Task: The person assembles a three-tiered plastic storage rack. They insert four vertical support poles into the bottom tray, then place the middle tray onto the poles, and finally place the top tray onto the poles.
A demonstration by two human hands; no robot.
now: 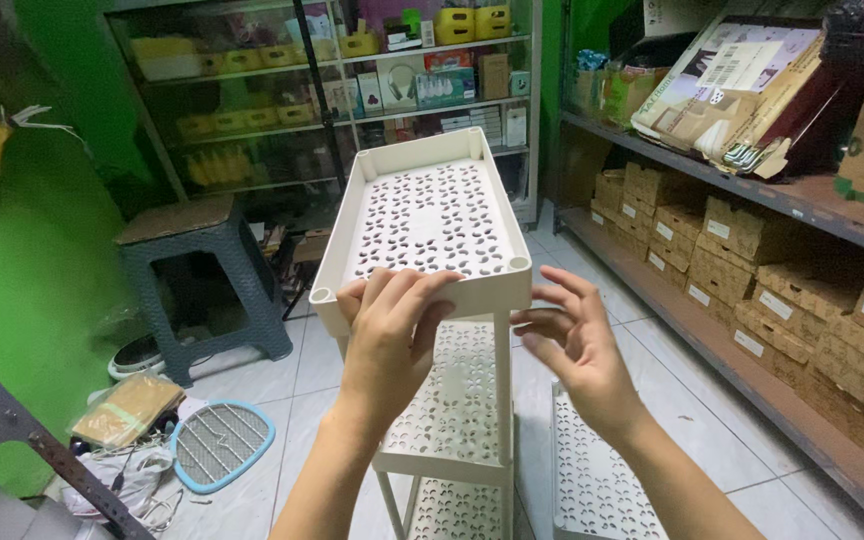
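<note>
The left hand (389,335) lies curled over the near rim of the cream perforated plastic shelf tray (430,215), fingers bent onto its edge and touching it, though not clearly clamped around it. The right hand (574,340) hovers just beside the tray's near right corner, fingers spread loosely and holding nothing. The tray sits tilted at the top of a cream plastic rack, with two matching lower tiers (455,400) already stacked on thin posts beneath, so the rack looks mostly built and the top tier not yet seated level. Another perforated cream panel (592,480) lies on the tiled floor (672,350) to the right. A grey-blue plastic stool (202,275) stands well apart on the left.
</note>
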